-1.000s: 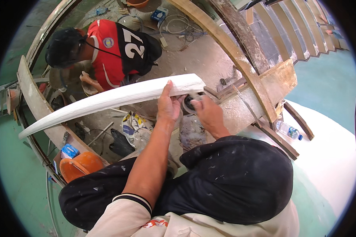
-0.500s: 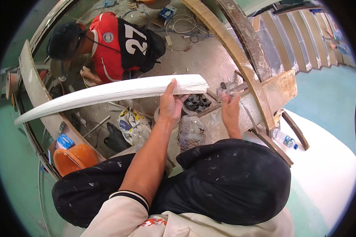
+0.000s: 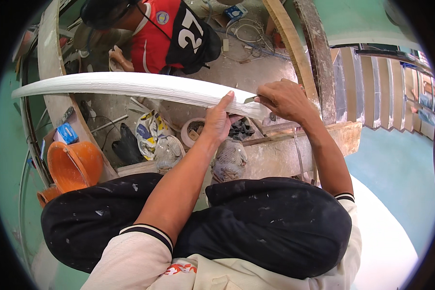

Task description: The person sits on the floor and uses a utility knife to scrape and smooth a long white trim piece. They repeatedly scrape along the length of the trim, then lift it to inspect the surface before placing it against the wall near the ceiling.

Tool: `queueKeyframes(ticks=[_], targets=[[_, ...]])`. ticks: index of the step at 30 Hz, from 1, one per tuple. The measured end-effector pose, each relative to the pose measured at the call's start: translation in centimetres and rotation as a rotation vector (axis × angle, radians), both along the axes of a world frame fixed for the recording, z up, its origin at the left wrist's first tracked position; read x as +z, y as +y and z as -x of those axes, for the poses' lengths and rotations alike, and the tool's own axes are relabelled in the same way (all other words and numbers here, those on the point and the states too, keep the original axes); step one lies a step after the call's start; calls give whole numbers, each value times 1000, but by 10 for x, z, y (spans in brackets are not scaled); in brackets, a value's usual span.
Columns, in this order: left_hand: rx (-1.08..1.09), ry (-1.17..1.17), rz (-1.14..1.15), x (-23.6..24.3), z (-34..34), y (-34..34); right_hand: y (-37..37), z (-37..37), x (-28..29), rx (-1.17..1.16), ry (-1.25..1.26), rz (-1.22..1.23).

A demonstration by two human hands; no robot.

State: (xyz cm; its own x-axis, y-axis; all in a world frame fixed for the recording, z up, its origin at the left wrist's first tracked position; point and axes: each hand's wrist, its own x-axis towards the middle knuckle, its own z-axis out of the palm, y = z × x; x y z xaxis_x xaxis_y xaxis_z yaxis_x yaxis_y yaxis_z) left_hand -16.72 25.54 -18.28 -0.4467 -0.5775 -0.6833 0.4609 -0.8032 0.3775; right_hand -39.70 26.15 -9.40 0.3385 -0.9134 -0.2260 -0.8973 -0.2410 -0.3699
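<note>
A long, curved white plaster moulding (image 3: 130,86) stretches from the far left to the middle of the view, above the floor. My left hand (image 3: 218,121) grips it from below near its right end, thumb up against its face. My right hand (image 3: 286,99) is closed on a small thin metal blade (image 3: 250,100), whose tip touches the moulding's right end. My crossed legs in paint-flecked black trousers (image 3: 256,222) fill the lower part of the view.
Another person in a red and black shirt (image 3: 171,34) crouches beyond the moulding. An orange bucket (image 3: 75,164) and a blue box (image 3: 67,133) stand at left. Bags (image 3: 152,133), a white tub (image 3: 192,131), cables (image 3: 249,36) and curved wooden beams (image 3: 302,48) lie around.
My right hand has come up from the things on the floor to the moulding's right end, now with a small blade in it. My left hand kept its hold on the moulding.
</note>
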Motion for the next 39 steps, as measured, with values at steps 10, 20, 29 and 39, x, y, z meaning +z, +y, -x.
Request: queueKeyframes(ticks=[10,20,29,39], targets=[[-5,25,-5,-3,-2,0,0,10,-8,130,51,-28],[-9,3,-17,-3,-3,-1,6,15,-1,60,4,-10],[-18,-14,35,-2,-2,1,26,39,6,35,61,-157],[3,5,5,-3,-6,2,3,18,-7,137,37,-62]])
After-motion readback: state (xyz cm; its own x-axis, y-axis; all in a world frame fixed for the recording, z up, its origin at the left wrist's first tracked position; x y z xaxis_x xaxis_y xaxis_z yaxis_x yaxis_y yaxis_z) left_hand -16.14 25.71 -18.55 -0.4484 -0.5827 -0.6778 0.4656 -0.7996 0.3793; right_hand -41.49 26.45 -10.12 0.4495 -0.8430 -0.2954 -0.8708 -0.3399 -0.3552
